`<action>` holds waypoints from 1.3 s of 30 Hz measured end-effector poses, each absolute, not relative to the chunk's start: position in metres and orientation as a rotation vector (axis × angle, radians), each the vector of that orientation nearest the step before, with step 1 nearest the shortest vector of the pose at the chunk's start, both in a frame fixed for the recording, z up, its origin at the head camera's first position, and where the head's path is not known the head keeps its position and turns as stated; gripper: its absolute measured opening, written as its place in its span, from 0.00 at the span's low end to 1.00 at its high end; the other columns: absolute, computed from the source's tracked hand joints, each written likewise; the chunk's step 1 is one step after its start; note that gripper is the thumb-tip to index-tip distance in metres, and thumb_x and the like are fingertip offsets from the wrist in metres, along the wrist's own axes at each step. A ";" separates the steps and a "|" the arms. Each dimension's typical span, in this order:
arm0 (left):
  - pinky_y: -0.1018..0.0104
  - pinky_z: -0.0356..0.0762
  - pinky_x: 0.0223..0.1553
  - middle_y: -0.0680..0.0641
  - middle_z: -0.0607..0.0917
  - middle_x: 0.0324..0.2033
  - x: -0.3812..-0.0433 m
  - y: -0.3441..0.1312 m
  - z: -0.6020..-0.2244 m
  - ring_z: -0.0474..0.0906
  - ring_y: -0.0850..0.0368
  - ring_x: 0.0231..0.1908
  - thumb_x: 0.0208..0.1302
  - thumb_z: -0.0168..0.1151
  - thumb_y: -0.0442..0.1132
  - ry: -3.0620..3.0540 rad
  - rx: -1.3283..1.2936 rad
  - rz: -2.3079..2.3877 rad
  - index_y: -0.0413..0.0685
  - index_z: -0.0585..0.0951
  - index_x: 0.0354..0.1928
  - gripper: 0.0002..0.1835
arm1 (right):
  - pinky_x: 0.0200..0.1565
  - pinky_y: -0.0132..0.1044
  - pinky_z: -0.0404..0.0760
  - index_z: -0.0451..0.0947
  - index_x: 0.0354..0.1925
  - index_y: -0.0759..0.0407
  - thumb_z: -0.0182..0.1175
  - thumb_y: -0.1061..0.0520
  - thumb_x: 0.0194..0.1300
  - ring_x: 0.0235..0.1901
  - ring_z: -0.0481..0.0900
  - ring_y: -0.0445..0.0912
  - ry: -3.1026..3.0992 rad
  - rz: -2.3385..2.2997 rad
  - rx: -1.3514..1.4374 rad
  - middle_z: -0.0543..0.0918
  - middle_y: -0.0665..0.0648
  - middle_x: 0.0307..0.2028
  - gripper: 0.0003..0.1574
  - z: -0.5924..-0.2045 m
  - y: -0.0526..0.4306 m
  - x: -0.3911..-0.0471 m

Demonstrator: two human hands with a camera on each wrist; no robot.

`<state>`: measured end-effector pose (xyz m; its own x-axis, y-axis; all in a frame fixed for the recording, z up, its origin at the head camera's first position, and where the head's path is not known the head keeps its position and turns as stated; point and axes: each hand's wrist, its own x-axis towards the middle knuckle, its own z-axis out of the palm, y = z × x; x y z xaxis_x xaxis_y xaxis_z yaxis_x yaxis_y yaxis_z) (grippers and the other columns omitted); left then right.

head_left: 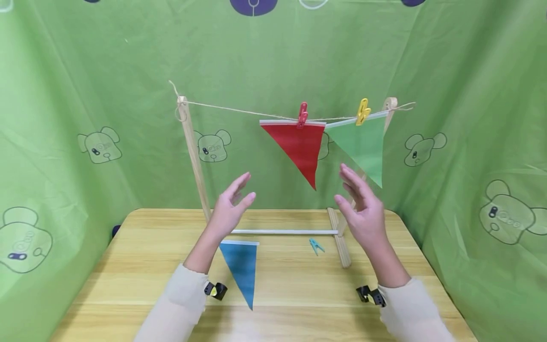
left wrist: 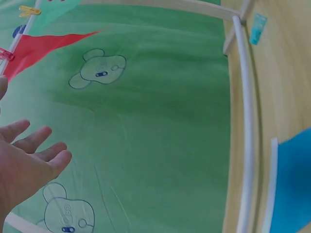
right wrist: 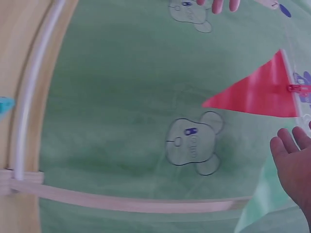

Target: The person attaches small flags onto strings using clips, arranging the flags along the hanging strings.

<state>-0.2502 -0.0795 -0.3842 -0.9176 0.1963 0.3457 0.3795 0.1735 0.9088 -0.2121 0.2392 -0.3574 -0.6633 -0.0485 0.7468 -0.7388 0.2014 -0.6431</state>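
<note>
Both hands are raised in front of a string line and hold nothing. The left hand (head_left: 228, 209), fingers loosely extended, is left of the red pennant (head_left: 301, 145). The right hand (head_left: 363, 209) is just below the light green pennant (head_left: 363, 142), its fingers relaxed. A red clothespin (head_left: 302, 115) fixes the red pennant to the string (head_left: 239, 111); a yellow clothespin (head_left: 363, 112) fixes the green one. On the table lie a blue pennant (head_left: 242, 268), below the left hand, and a light blue clothespin (head_left: 316, 246), between the two forearms.
Wooden posts (head_left: 194, 156) carry the string at both ends. A white rod (head_left: 284, 232) runs low between them, with a wooden foot (head_left: 340, 242) at the right. The wooden table (head_left: 290, 304) is surrounded by green cloth (head_left: 273, 57) with printed bear faces.
</note>
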 end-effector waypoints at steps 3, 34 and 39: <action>0.47 0.59 0.78 0.50 0.66 0.77 -0.247 -0.083 -0.392 0.60 0.49 0.78 0.76 0.59 0.51 -2.332 -0.597 -1.795 0.55 0.63 0.79 0.34 | 0.71 0.35 0.72 0.67 0.72 0.68 0.61 0.79 0.64 0.71 0.72 0.47 -1.937 1.489 0.691 0.72 0.61 0.73 0.40 -0.371 0.241 -0.212; 0.42 0.67 0.73 0.41 0.75 0.70 -0.243 -0.110 -0.484 0.68 0.42 0.72 0.70 0.68 0.50 -2.678 -0.428 -1.469 0.45 0.72 0.72 0.34 | 0.68 0.55 0.74 0.64 0.75 0.58 0.70 0.56 0.68 0.67 0.73 0.59 -2.436 1.384 0.257 0.73 0.63 0.69 0.43 -0.501 0.257 -0.220; 0.42 0.69 0.71 0.39 0.77 0.68 -0.246 -0.118 -0.502 0.71 0.40 0.70 0.71 0.68 0.49 -2.699 -0.355 -1.490 0.42 0.73 0.71 0.32 | 0.69 0.57 0.73 0.61 0.76 0.60 0.71 0.53 0.68 0.67 0.72 0.61 -2.530 1.383 0.206 0.71 0.65 0.69 0.46 -0.520 0.259 -0.222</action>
<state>-0.2463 -0.1179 -0.5020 -0.9731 0.1806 0.1434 0.2176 0.5131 0.8303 -0.2218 0.2589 -0.5196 -0.9587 -0.0042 0.2845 -0.2418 0.5393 -0.8067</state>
